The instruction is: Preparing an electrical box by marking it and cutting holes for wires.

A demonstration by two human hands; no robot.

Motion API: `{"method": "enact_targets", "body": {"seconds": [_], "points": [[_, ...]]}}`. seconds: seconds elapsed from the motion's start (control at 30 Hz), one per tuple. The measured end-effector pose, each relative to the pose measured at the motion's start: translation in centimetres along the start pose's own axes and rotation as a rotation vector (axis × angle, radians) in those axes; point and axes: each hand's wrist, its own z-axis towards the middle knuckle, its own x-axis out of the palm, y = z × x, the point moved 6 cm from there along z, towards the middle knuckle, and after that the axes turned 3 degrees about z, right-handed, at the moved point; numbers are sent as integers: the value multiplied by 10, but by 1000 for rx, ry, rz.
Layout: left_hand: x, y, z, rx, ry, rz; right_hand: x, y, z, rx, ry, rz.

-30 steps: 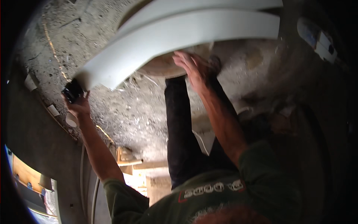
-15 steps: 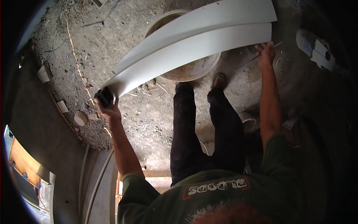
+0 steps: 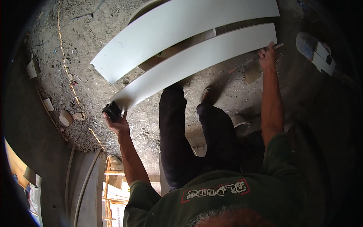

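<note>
My left hand (image 3: 119,125) holds a small black block-like object (image 3: 112,110) against the left end of a long white panel (image 3: 200,53). My right hand (image 3: 267,57) is closed at the panel's right end, with a thin pale stick (image 3: 279,46) between its fingers. A second white panel (image 3: 166,30) lies beyond the first, with a gap between them. A round tub (image 3: 140,10) is partly hidden beneath the panels.
A rough floor (image 3: 87,41) carries rubble, small offcuts (image 3: 65,118) and a thin cable (image 3: 81,16). A white-and-grey object (image 3: 315,52) lies at the right. Long pipes (image 3: 86,181) run beside a grey wall at the lower left. My legs (image 3: 172,136) are below the panels.
The two panels have moved apart, the farther one sliding leftward. My left hand has moved right and down with the black object. My right hand has shifted rightward to the panel's end.
</note>
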Motion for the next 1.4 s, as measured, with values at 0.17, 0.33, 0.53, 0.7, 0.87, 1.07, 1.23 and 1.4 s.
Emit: {"method": "enact_targets", "body": {"seconds": [0.17,0.33,0.53,0.7,0.87,1.07,1.23,1.4], "points": [[12,-18,27,143,45,47,7,-5,11,-58,131,37],[14,-44,52,165,80,51,5,13,12,-85,119,-217],[17,-54,55,255,94,31,-40,135,118,-740,-217,-919],[30,-41,63,327,132,25,20,192,187,-919,-59,-1237],[25,-44,58,436,170,119,92,169,168,-1072,-66,-1444],[21,-47,51,500,98,191,145,125,91,-1281,157,-1589],[20,-50,47,498,-42,316,154,107,35,-1446,303,-1608],[60,-74,-3,853,-55,465,126,126,-4,-1791,89,-1344]]}}
